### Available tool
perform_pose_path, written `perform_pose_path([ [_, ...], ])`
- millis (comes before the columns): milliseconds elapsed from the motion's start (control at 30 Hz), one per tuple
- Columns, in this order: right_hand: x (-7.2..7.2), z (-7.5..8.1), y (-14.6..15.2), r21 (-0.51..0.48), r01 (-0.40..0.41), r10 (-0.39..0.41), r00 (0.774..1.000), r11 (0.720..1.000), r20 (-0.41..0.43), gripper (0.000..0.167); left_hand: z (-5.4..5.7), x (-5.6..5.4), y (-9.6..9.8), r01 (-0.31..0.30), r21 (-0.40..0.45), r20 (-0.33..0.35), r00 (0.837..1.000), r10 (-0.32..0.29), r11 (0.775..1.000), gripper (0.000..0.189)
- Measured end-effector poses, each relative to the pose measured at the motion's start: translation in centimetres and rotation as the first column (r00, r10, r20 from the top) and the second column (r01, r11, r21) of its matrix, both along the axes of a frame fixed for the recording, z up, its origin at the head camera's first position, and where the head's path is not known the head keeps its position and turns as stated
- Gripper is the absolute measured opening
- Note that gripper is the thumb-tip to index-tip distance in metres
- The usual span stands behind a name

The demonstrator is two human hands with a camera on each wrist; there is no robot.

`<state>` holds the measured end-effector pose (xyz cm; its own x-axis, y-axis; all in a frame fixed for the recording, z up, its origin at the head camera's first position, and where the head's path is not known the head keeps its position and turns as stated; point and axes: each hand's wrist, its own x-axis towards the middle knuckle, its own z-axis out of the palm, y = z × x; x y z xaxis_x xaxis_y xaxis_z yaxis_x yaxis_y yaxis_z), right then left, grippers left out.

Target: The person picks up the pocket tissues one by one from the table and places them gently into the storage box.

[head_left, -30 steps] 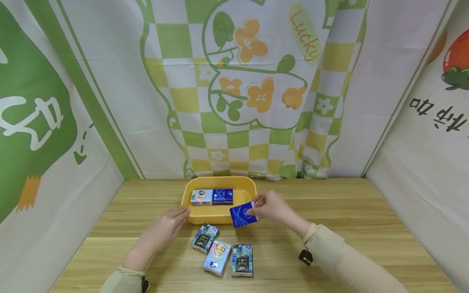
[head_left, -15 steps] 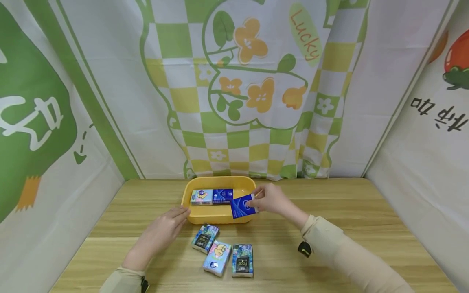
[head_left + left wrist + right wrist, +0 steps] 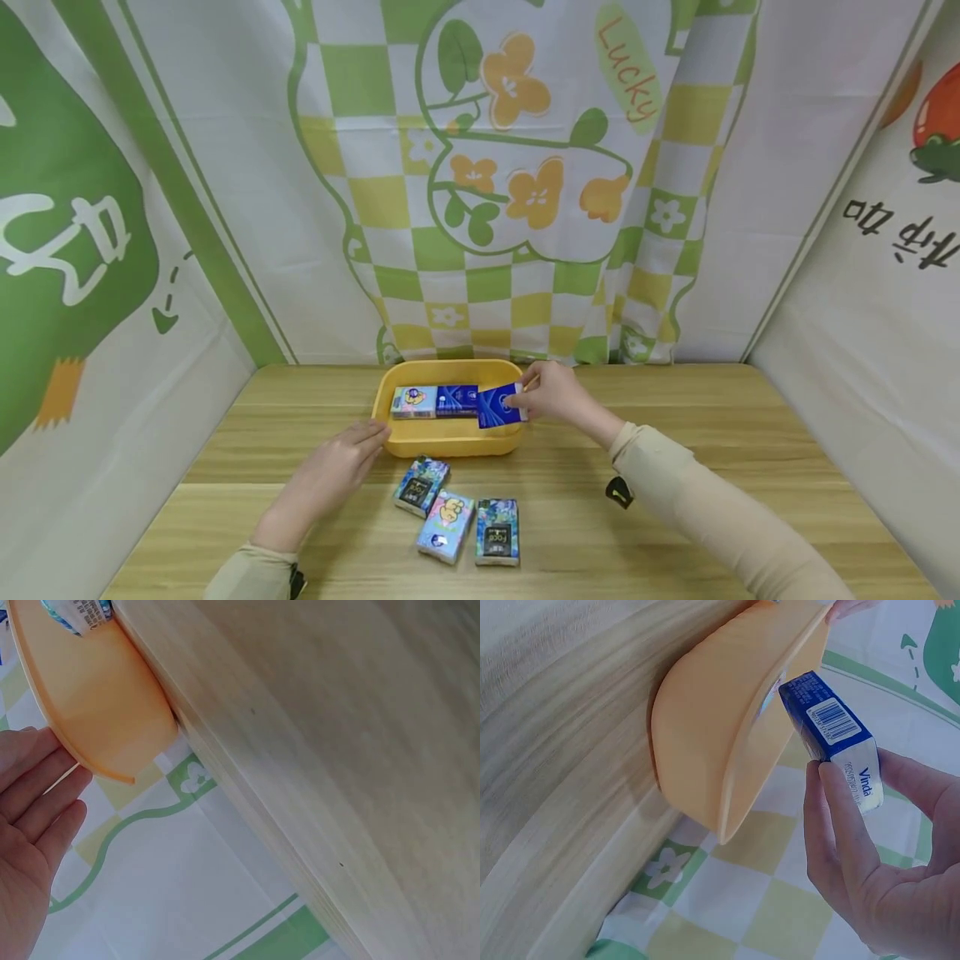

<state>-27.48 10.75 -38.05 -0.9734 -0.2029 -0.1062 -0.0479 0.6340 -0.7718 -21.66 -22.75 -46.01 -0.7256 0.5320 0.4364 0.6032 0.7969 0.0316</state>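
My right hand (image 3: 558,392) pinches a dark blue tissue pack (image 3: 498,406) over the right end of the yellow plastic basin (image 3: 450,448). The right wrist view shows the pack's barcode side and white Vinda end (image 3: 861,769) between thumb and fingers. At the basin's front left corner, my left hand (image 3: 337,458) touches the rim with nearly straight fingers (image 3: 54,754). Inside the basin lie a light blue and pink tissue pack (image 3: 414,402) and another dark blue pack (image 3: 457,400), side by side.
In front of the basin, a blue-green patterned tissue pack (image 3: 422,485), a pink and blue one (image 3: 446,527) and a second patterned one (image 3: 497,532) lie on the wooden table (image 3: 675,467). A printed cloth (image 3: 525,283) hangs right behind the table's back edge.
My right hand has carried the dark blue pack away from me, from the basin's front rim to over its right end, beside the packs inside. The left hand has stayed at the rim.
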Motion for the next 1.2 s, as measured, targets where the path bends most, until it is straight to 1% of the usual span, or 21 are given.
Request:
perform_pose_path([
  [233, -1.2, -0.3, -0.3, 0.028, 0.012, -0.012, 1.0, 1.0, 0.006, 0.042, -0.1, 0.0, -0.1, -0.008, -0.004, -0.002, 1.0, 0.008, 1.0, 0.034],
  [500, -2.1, -0.4, -0.7, 0.05, 0.024, -0.024, 1.0, 0.998, -0.003, 0.039, -0.1, 0.0, -0.1, -0.016, -0.006, 0.007, 1.0, 0.016, 1.0, 0.035],
  [700, -2.7, -0.8, -1.0, 0.097, 0.032, -0.031, 0.999, 0.995, -0.01, 0.038, -0.2, 0.0, -0.1, -0.016, -0.001, 0.012, 1.0, 0.016, 1.0, 0.035],
  [833, -3.1, -1.0, -1.2, 0.145, 0.042, -0.041, 0.999, 0.989, -0.01, 0.04, -0.3, 0.0, -0.1, -0.015, 0.0, 0.002, 1.0, 0.015, 1.0, 0.035],
  [967, -3.3, -1.1, -1.4, 0.168, 0.051, -0.051, 0.999, 0.985, -0.004, 0.041, -0.3, 0.0, -0.1, -0.013, 0.0, 0.0, 1.0, 0.013, 1.0, 0.035],
  [1133, -3.6, -1.2, -1.6, 0.173, 0.062, -0.061, 0.998, 0.983, -0.012, 0.036, -0.2, 0.0, -0.1, -0.018, 0.002, 0.012, 1.0, 0.018, 1.0, 0.035],
  [1200, -3.8, -1.2, -1.7, 0.175, 0.067, -0.066, 0.998, 0.982, -0.012, 0.033, -0.2, 0.0, -0.1, -0.015, 0.004, 0.007, 1.0, 0.015, 1.0, 0.035],
])
